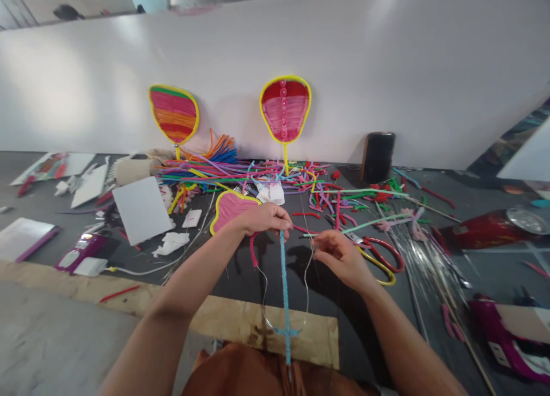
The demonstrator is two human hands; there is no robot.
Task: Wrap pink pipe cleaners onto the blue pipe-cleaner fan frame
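My left hand [270, 217] pinches the upper end of a long light-blue pipe cleaner strip [284, 281], which hangs down towards my lap. A thin bare wire [306, 284] curves round the strip in an open loop. Light-blue pipe cleaner is wrapped about the loop's bottom, and a dark pink pipe cleaner piece [253, 250] covers part of its left side. With fingertips closed on the wire's right side, my right hand [341, 257] is held a little apart from the strip. A pink fan-shaped panel with yellow edging [232, 208] lies partly behind my left hand.
Two yellow-edged fans [285, 112] lean against the white partition [369, 52]. Loose pipe cleaners [206, 169] are heaped at the back. Scissors [389, 255] lie beyond my right hand; a red can [494, 230], a phone [377, 157] and purple glue guns [83, 250] stand or lie around.
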